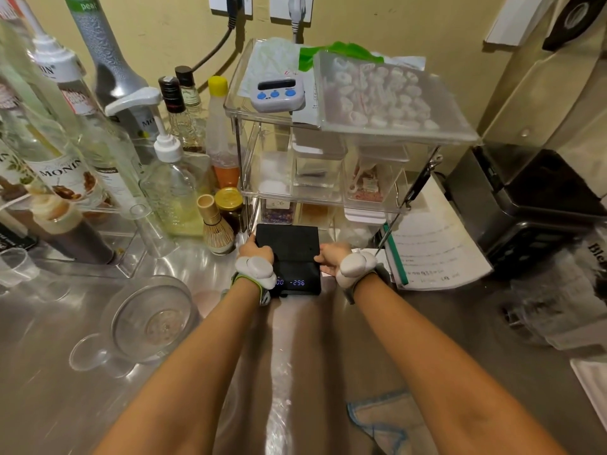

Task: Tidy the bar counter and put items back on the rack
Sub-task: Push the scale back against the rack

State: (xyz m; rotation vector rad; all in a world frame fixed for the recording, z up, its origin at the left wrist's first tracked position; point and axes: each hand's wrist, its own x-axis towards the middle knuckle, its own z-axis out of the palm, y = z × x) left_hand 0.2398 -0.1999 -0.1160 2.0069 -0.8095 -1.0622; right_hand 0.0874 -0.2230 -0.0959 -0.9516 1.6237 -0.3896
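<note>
Black scale (289,247), display half hidden, gripped by left hand (255,254) and right hand (331,257).

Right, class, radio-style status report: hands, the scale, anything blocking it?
Left hand and right hand grip the black scale by its sides. Display lit. Rack directly ahead; bamboo whisk close on its left.

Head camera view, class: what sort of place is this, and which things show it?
Probably a café or drinks bar work counter. Monin syrup bottles line the left, a bamboo matcha whisk stands nearby, and both hands hold a black digital scale on the steel counter.
</note>
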